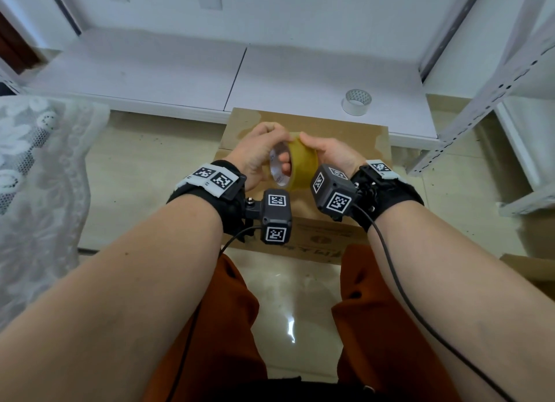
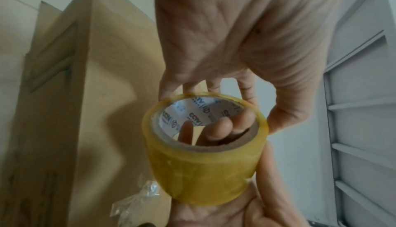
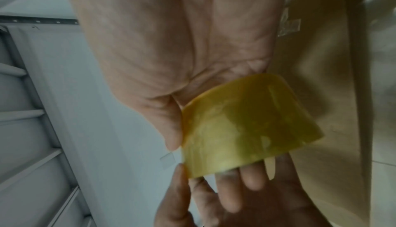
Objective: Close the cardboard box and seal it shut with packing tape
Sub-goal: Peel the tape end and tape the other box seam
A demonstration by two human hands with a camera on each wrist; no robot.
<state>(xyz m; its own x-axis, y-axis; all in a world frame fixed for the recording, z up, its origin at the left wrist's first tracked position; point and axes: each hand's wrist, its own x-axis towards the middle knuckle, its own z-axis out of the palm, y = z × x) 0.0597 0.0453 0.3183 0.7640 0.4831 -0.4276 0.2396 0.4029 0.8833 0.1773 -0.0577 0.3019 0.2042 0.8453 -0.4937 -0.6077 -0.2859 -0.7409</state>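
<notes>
A yellowish roll of packing tape [image 1: 300,164] is held between both hands just above the brown cardboard box [image 1: 345,134], whose top flaps lie flat. My left hand [image 1: 261,149] grips the roll's left rim, with fingers showing inside the white printed core [image 2: 193,117]. My right hand [image 1: 327,151] grips the right side, with its thumb along the roll's edge [image 3: 173,129]. In the right wrist view the roll [image 3: 242,129] fills the space between both palms. No loose end of tape can be seen.
A second, clear tape roll [image 1: 356,102] stands on the low white shelf board [image 1: 180,80] behind the box. A grey metal rack [image 1: 480,101] stands on the right and a lace cloth [image 1: 36,176] on the left. Another piece of cardboard [image 1: 528,269] lies at the right edge.
</notes>
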